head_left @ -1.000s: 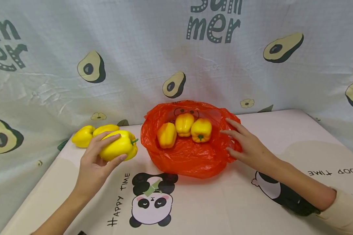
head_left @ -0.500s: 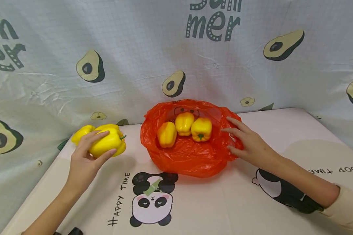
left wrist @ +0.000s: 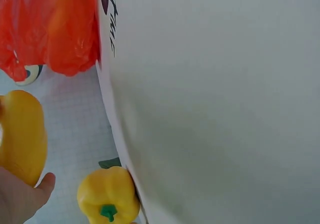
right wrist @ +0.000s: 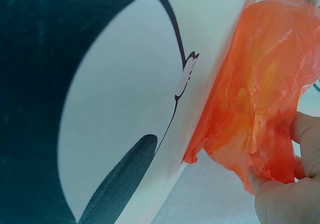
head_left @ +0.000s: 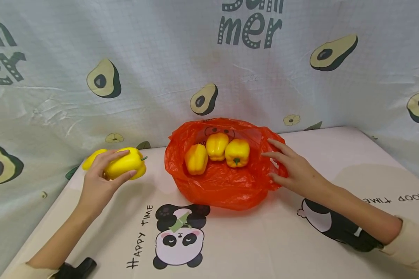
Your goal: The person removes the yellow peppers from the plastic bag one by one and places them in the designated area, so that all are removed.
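Note:
My left hand grips a yellow bell pepper, its green stem pointing right. In the left wrist view this bell pepper shows at the left edge with the thumb against it. Another yellow bell pepper is partly hidden behind the hand. A red plastic bag lies with its mouth spread wide, three yellow bell peppers inside. At the bag's right rim, my right hand holds the thin plastic between thumb and fingers; the right wrist view shows the bunched bag there.
A pale cloth with printed pandas and lettering covers the table. Behind it hangs a curtain with avocado prints. A black strap-like object is at the left forearm.
My left hand has moved left and slightly back with the bell pepper, away from the bag and in front of the peppers at the left. The right hand stays at the bag's rim.

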`<state>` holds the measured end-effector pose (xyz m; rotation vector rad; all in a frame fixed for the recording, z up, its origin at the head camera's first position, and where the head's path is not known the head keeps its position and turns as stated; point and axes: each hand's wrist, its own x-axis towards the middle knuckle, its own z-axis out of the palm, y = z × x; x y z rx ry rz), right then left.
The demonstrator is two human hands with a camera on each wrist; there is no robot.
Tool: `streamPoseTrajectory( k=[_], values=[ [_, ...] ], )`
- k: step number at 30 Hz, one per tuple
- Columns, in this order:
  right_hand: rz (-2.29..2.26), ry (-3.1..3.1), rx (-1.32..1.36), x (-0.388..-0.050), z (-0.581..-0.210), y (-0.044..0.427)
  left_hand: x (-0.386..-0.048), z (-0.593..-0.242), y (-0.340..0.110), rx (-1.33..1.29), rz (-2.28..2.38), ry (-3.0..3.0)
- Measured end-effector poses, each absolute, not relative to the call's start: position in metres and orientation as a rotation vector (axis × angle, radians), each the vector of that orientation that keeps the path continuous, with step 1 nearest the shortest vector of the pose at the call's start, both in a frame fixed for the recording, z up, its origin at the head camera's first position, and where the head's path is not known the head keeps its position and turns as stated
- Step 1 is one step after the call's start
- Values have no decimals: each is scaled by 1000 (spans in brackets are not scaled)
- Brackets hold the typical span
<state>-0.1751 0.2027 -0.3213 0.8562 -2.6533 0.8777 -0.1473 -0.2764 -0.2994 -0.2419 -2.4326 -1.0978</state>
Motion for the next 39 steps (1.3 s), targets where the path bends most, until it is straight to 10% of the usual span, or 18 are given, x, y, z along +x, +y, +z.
streamPoseTrajectory(
  k=[39],
  values=[
    [865,-2669,861,-177,-322,205,-175,-296,-282,-183,-1255,-2536]
  ],
)
